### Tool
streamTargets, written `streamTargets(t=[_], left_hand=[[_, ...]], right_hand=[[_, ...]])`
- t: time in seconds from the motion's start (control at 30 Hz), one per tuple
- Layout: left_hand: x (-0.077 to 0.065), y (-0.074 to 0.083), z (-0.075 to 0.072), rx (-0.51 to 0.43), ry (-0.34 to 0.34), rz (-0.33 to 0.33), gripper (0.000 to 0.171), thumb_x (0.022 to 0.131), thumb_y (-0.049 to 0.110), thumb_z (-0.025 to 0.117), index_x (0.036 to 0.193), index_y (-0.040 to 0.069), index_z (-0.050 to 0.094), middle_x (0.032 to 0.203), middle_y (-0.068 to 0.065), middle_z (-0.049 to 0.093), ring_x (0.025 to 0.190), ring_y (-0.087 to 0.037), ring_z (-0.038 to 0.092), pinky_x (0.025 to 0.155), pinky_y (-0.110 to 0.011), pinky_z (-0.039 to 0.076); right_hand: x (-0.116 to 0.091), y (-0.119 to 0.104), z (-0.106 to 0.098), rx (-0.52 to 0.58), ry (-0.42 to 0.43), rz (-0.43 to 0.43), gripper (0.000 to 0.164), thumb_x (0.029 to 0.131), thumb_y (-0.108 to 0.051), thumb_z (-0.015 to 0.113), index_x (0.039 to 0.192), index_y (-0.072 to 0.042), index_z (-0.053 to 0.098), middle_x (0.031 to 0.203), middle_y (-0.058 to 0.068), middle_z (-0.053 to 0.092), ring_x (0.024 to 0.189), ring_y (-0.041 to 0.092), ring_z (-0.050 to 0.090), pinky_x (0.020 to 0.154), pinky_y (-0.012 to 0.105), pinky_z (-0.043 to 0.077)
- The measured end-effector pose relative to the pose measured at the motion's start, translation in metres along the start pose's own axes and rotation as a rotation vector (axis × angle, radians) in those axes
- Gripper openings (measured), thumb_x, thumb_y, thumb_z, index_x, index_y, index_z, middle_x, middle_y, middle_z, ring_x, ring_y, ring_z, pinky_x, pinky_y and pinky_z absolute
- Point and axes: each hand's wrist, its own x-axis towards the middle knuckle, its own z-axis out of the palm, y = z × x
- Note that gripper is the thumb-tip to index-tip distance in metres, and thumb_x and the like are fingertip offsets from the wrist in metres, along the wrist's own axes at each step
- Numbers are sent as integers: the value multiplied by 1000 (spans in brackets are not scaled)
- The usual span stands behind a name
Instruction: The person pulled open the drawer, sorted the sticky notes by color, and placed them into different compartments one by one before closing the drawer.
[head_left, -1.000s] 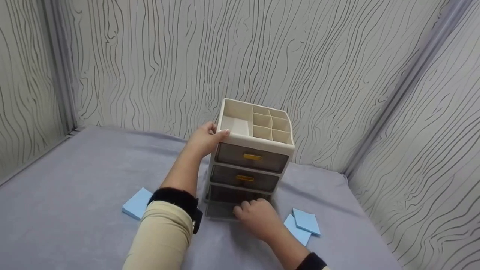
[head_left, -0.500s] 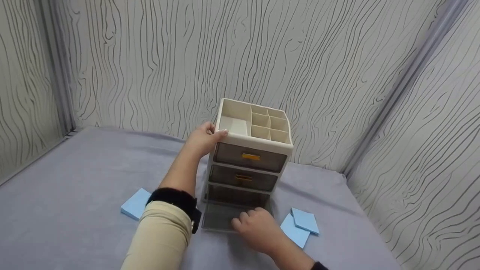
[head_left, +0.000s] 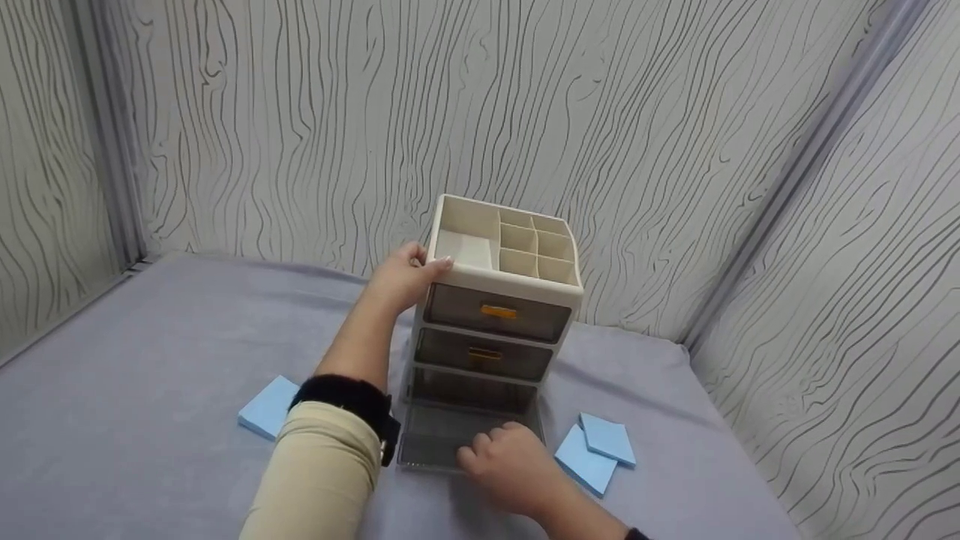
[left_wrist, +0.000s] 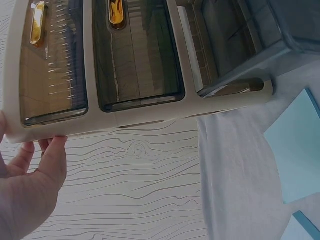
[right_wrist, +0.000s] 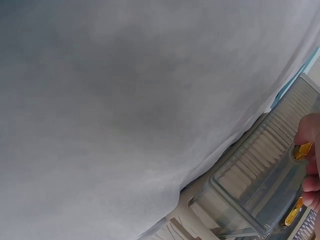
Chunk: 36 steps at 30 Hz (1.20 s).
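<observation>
A cream desktop drawer organizer (head_left: 504, 280) stands mid-table in the head view, with smoky see-through drawers and gold pull handles. My left hand (head_left: 405, 279) holds its upper left corner, thumb on the front top rim and fingers along the side; the left wrist view has this hand (left_wrist: 37, 185) at the lower left. Down in front, my right hand (head_left: 511, 469) is at the front of the lowest drawer (head_left: 431, 439), which is pulled out. In the right wrist view its fingers (right_wrist: 310, 186) pinch that drawer's gold handle (right_wrist: 302, 150). Two upper drawers are closed.
A blue pad of paper (head_left: 264, 409) lies left of the organizer, partly behind the left forearm. Two more blue pads, an upper one (head_left: 609, 439) overlapping a lower one (head_left: 581, 461), lie to the right. Wood-grain patterned walls (head_left: 360, 112) rise behind the cloth-covered table (head_left: 150, 360).
The lowest drawer has slid farther out toward me, with my right hand moving back along with it. My left hand keeps its hold on the organizer's corner.
</observation>
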Motion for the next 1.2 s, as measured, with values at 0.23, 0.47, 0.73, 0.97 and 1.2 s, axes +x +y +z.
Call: streamTargets(t=[0.23, 0.47, 0.73, 0.97, 1.2], left_hand=[[-1, 0, 0, -8, -6, -8, 36, 86, 45, 57, 89, 12, 42, 95, -8, 51, 85, -23, 47, 71, -33, 40], [-1, 0, 1, -20, -2, -16, 37, 86, 45, 57, 91, 12, 43, 98, -9, 52, 87, -24, 48, 72, -34, 41], [-1, -1, 2, -6, 1, -22, 37, 86, 46, 57, 92, 12, 44, 100, -9, 55, 90, -25, 50, 78, -38, 42], [-3, 1, 1, 0, 5, -20, 37, 86, 46, 56, 92, 12, 44, 96, -9, 53, 87, -24, 49, 75, -36, 42], [-2, 1, 1, 4, 5, -34, 37, 87, 47, 56, 92, 13, 44, 98, -8, 53, 88, -24, 50, 75, -37, 43]], right_hand=[[1, -2, -4, -10, 6, -44, 22, 71, -25, 65, 61, -20, 46, 47, -6, 34, 39, 10, 22, 39, 27, 14], [0, 0, -4, -9, 27, -63, 22, 76, -26, 62, 61, -20, 46, 48, -6, 35, 39, 9, 25, 40, 27, 11], [-6, 16, -9, 280, 100, -1, 20, 77, -28, 63, 68, -22, 46, 54, -11, 37, 43, 4, 26, 41, 22, 21], [-33, 64, -7, 623, 21, 302, 23, 68, -10, 58, 62, -19, 38, 56, -14, 31, 49, 2, 29, 45, 18, 23], [-76, 110, 14, 917, -286, 538, 11, 74, -4, 54, 71, -14, 51, 64, -10, 44, 60, 6, 42, 53, 24, 36]])
